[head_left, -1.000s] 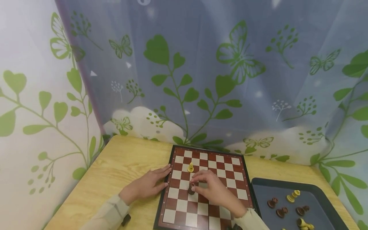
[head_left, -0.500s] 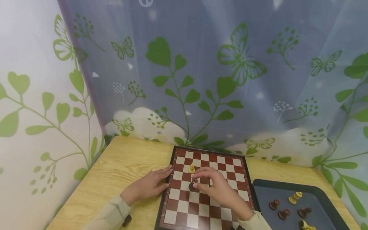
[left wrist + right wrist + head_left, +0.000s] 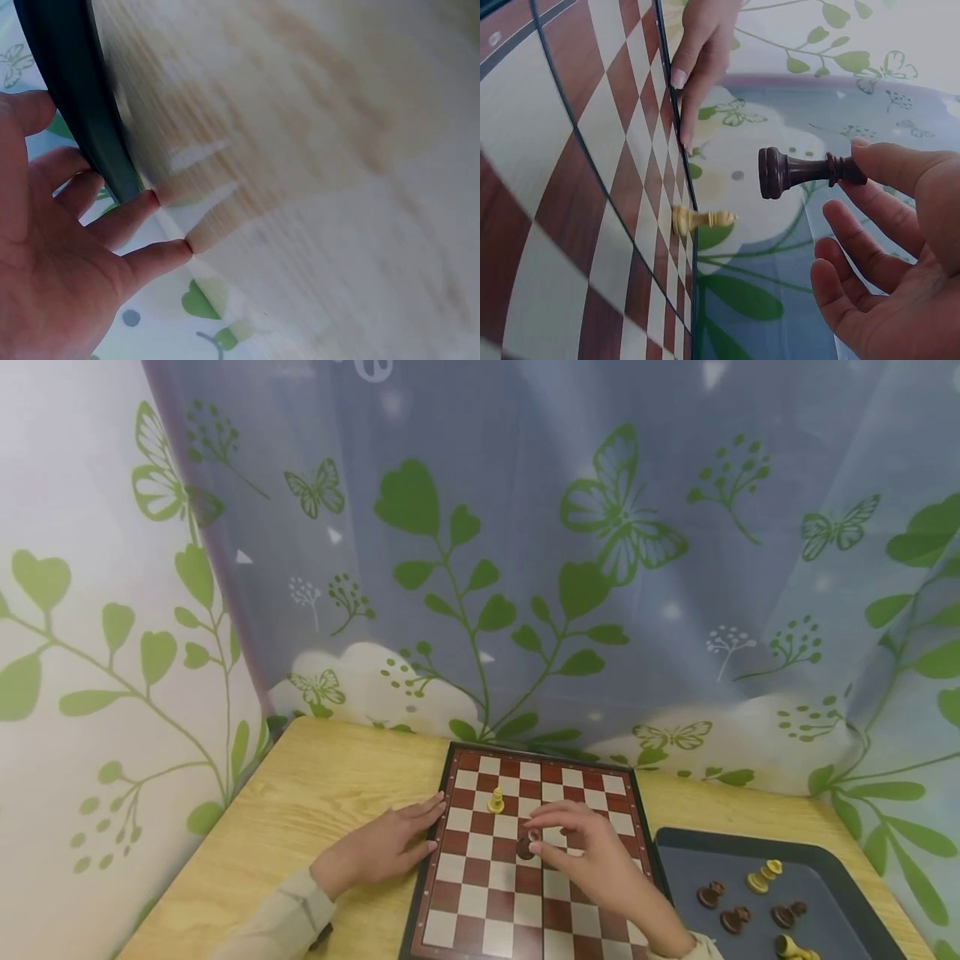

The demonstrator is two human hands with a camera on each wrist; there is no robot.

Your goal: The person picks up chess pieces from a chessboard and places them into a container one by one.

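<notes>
My right hand (image 3: 600, 860) pinches a dark brown chess piece (image 3: 802, 172) by its top between thumb and fingers. In the right wrist view, its base hangs apart from the chequered chessboard (image 3: 480, 906). The piece's head is partly covered by the fingertips. A cream-yellow chess piece (image 3: 496, 801) stands upright on the board's far left part. My left hand (image 3: 378, 845) rests on the table with fingers extended, touching the board's left edge. In the left wrist view, its thumb and fingers lie at the dark board rim (image 3: 79, 82).
To the right of the board stands a dark tray (image 3: 720, 839) holding several brown and yellow chess pieces, lying on their sides or tilted. The wooden table (image 3: 337, 768) backs onto a curtain (image 3: 525, 568) printed with leaves and butterflies.
My right hand has moved right across the board, carrying the dark chess piece from near the yellow one. My left hand stays at the board's left edge.
</notes>
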